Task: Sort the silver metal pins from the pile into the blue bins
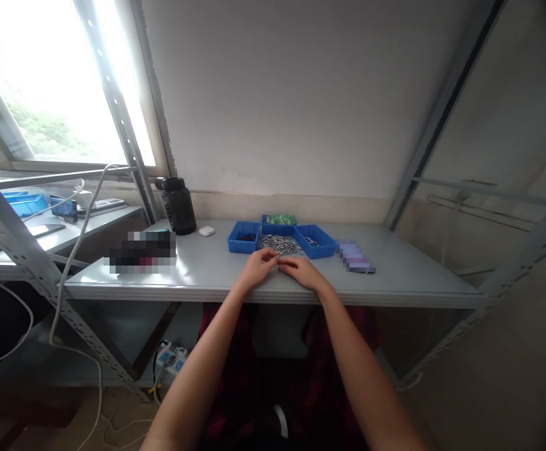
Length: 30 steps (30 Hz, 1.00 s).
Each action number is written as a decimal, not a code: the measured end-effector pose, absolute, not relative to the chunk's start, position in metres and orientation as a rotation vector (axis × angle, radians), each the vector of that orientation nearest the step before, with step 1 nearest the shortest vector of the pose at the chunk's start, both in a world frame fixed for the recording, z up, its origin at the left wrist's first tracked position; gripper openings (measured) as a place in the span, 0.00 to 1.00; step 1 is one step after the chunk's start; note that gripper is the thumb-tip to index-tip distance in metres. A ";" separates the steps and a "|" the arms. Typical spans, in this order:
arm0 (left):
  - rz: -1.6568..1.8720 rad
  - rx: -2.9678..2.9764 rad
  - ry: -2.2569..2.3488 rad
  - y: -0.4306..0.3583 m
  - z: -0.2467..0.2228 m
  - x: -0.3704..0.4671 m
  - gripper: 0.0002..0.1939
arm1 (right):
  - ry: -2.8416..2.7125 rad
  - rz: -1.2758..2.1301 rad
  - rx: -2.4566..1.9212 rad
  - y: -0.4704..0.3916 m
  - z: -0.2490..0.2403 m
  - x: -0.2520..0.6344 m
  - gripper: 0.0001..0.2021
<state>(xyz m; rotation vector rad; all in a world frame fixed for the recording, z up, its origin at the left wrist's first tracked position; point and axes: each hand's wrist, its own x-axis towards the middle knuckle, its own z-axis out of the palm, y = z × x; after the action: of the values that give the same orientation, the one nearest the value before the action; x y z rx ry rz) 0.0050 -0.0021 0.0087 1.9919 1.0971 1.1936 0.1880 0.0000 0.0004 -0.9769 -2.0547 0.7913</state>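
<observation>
My left hand (258, 267) and my right hand (302, 270) meet above the front part of the table, fingertips almost touching. Both have their fingers curled and pressed together; whatever they may pinch is too small to make out. Just beyond them lies a loose pile of thin silvery metal pins or screws (280, 244). Left of the pile stands a blue bin (238, 245) with dark small parts in it. On the right another blue bin (322, 251) holds a few small pieces. Behind the pile, a third blue bin (273, 228) contains green parts (281, 219).
A dark bottle (179, 207) and a white earbud case (206, 231) stand at the back left of the grey table (409, 269). A blurred-out dark object (141, 252) lies at left, a phone (355, 257) at right. Metal shelf posts (442, 113) frame both sides; a white cable (61, 300) hangs left.
</observation>
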 end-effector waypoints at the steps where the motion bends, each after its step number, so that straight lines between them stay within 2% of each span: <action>1: 1.194 1.974 1.091 -0.002 0.008 0.005 0.11 | -2.045 0.780 -0.991 -0.001 0.001 0.188 0.12; 10: 1.144 2.005 1.160 -0.001 0.008 0.005 0.13 | -1.784 0.848 -1.058 0.000 -0.002 0.188 0.15; 19: 1.099 2.017 1.182 -0.001 0.005 0.005 0.15 | -1.827 0.790 -1.035 0.003 -0.004 0.189 0.11; 30: 1.167 2.018 1.104 -0.003 0.009 0.005 0.13 | -1.977 0.794 -1.022 0.000 -0.002 0.189 0.11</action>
<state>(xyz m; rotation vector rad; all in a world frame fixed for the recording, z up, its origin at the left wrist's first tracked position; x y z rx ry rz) 0.0049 -0.0028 0.0087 2.0183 1.1041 1.1667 0.1889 0.0005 -0.0017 -1.0224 -1.9765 0.7935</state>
